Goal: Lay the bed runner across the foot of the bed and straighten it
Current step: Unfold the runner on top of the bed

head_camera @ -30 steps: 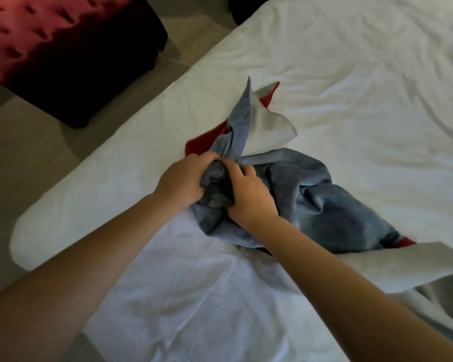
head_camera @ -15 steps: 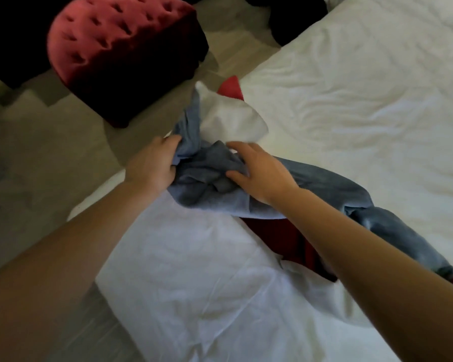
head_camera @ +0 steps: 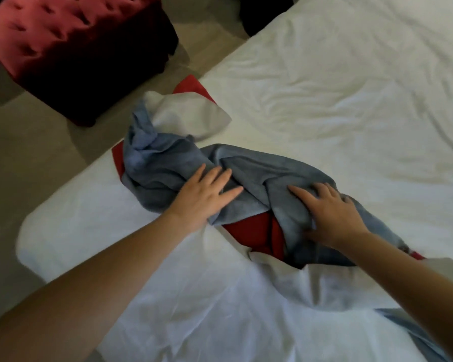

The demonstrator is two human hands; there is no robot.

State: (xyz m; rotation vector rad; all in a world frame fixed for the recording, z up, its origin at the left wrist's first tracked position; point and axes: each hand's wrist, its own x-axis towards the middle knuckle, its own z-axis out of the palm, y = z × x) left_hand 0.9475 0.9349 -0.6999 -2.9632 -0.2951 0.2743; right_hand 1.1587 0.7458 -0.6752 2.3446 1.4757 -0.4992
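Blue-grey cloth with red and pale faces, the bed runner (head_camera: 165,165) lies bunched and twisted on the white bed (head_camera: 338,100), running from 10 o'clock towards 4 o'clock. The left hand (head_camera: 204,197) and right hand (head_camera: 335,215) press flat on it, fingers spread, clasping nothing. A red tufted stool (head_camera: 71,48) stands at 11 o'clock.

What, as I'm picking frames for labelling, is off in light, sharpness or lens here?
Head view: the white bed sheet at upper right is nearly washed out, the floor and red ottoman at left dim; head view: the ottoman's left edge and the right hand look smeared, folds in the bed runner read clearly; head view: near forearms loom large, as a wide lens does.
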